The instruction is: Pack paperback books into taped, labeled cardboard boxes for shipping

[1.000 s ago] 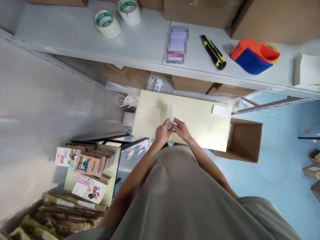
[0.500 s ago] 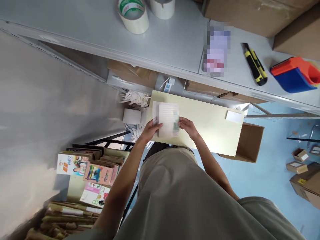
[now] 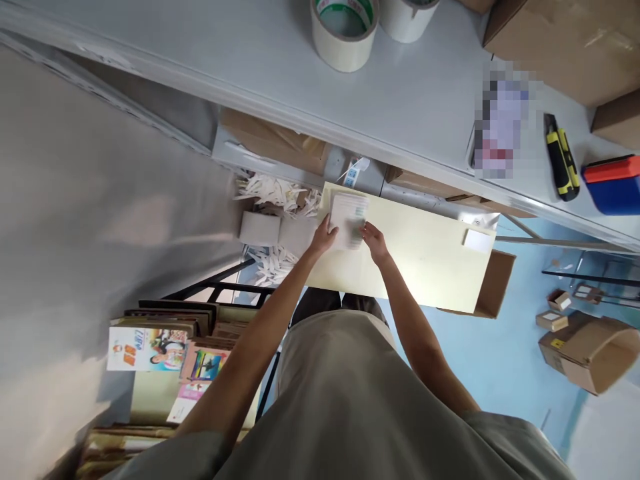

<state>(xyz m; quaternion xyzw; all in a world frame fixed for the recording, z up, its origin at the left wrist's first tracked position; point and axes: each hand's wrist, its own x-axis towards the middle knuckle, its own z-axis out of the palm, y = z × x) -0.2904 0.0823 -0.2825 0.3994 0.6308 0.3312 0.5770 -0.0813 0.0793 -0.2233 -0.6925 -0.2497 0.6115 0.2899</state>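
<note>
A blurred stack of white sheets with green print [image 3: 346, 217] lies over the pale yellow board [image 3: 420, 247] below the bench. My left hand [image 3: 325, 237] is closed on the stack's left edge, with the thumb on top. On the other side, my right hand [image 3: 374, 243] pinches its right edge with curled fingers. A small white card [image 3: 477, 240] rests at the board's right end. Whether the stack touches the board, I cannot tell.
Above, a grey bench [image 3: 240, 60] holds tape rolls [image 3: 345, 50], a box cutter [image 3: 562, 160], a pixelated object [image 3: 500, 123] and a red-and-blue tool [image 3: 613, 183]. Shredded paper [image 3: 273, 193] lies left of the board. Flattened cartons [image 3: 150, 347] stand lower left; an open box [image 3: 495, 283] sits right.
Both hands and the stack have moved away from my body, towards the board's far left corner. The view has shifted, so the bench items appear further right.
</note>
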